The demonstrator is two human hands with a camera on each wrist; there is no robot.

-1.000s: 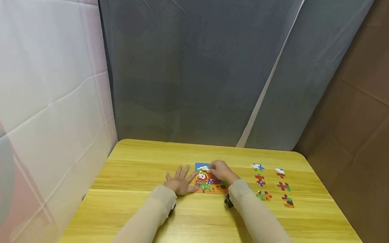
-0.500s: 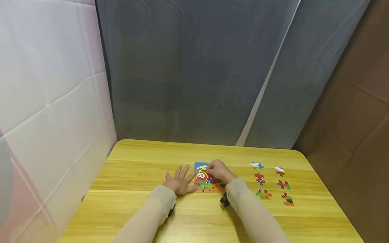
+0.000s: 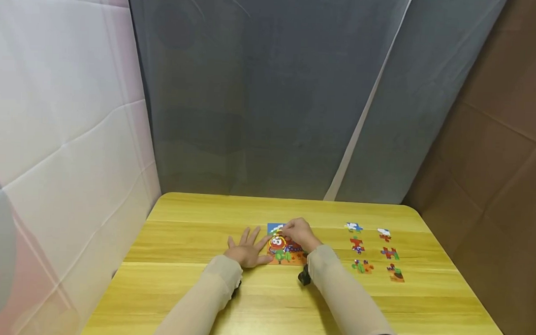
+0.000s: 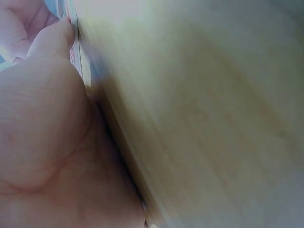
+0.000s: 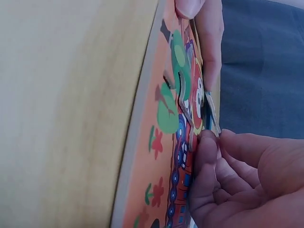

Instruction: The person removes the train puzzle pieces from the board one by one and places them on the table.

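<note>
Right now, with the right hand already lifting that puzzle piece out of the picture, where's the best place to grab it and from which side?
Probably by its raised upper edge, from above: the puzzle piece tilts up out of the puzzle board, and the right hand pinches that edge. Its lower edge looks still seated. The left hand lies flat beside the board.

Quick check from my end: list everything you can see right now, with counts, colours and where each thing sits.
Table: one, yellow wood, under everything.
Puzzle board: one, orange and blue picture, table centre.
Loose puzzle pieces: six, multicoloured, two columns right of the board.
Backdrop sheets: white left, grey centre, brown right.
Left hand: flat, fingers spread, thumb against the board's left edge.
Right hand: pinching a piece at the board's top.
</note>
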